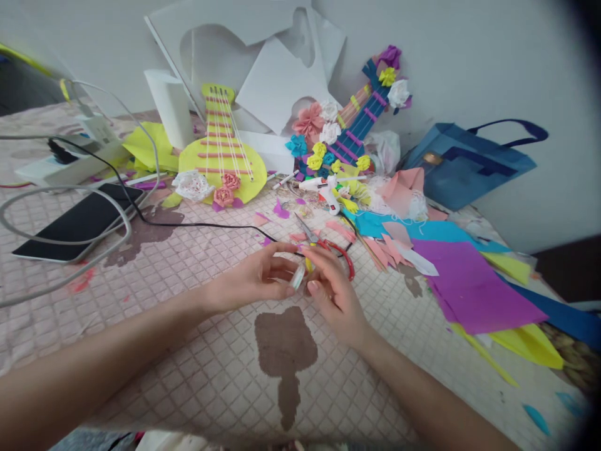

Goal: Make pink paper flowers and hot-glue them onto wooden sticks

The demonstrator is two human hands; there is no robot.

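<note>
My left hand (263, 275) is closed, its thumb and fingers pinching a small whitish, shiny piece (297, 276) whose kind I cannot make out. Close beside it, my right hand (337, 294) has its fingers curled together. A small bit of yellow (308, 262) shows at its fingertips; whether it is gripped there is hard to tell. Just behind the right hand lie scissors (307, 228) with red handles, blades pointing away and partly hidden by the fingers.
Paper guitars, one yellow (223, 153) and one blue (359, 134), stand at the back. A glue gun (330, 193) lies among scraps. Coloured sheets (474, 285) and a blue bag (469, 163) are at right; a tablet-like device (77, 225), cables and power strip (70, 164) at left.
</note>
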